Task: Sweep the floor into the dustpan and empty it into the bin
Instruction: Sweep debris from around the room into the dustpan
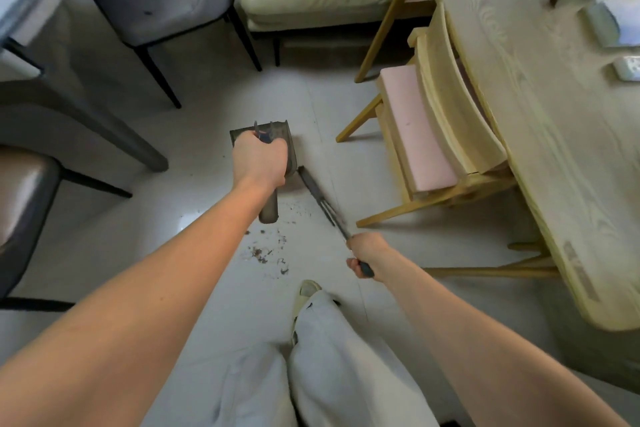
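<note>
right now your left hand (260,159) grips the dustpan (263,149) just beyond the dirt (266,250); your right hand (365,253) grips the broom (320,199) beside it, ready to sweep.

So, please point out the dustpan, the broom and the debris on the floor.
dustpan (242,134): head view, on the pan's back left rim above the left hand.
broom (320,199): head view, on the middle of the dark shaft.
debris (265,251): head view, on the middle of the brown scatter on the tiles.
</note>
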Action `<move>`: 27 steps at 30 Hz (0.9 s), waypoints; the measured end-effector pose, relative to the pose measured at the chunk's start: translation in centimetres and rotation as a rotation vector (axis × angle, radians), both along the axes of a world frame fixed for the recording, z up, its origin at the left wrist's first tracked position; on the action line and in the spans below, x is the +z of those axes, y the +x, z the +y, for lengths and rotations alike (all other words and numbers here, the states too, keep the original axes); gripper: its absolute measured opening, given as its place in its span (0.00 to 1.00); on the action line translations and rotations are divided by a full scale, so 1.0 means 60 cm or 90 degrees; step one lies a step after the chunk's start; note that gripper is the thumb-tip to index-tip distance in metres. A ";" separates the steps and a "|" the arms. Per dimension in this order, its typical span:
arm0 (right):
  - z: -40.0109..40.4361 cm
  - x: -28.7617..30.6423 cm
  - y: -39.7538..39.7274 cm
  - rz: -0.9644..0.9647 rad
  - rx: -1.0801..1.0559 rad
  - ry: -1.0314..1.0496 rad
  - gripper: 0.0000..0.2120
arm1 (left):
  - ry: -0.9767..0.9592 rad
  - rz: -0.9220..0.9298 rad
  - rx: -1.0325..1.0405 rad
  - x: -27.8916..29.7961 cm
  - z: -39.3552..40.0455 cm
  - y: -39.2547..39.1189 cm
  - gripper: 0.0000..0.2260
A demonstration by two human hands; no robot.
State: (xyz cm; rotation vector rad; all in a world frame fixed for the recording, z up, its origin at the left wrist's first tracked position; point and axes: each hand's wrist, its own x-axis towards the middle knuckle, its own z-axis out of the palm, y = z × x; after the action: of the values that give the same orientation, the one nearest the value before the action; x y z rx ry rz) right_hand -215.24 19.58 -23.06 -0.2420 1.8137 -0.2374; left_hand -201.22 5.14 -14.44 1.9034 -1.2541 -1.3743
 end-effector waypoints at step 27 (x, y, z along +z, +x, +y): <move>0.216 0.050 0.345 0.064 0.109 -0.001 0.03 | 0.019 0.048 0.116 0.014 0.232 0.471 0.06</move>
State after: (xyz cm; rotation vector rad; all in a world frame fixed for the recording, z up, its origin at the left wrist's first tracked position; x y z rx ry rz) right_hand -194.52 32.55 -20.05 -0.4143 1.8807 -0.1076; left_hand -172.95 19.09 -13.62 1.9151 -1.0044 -1.3615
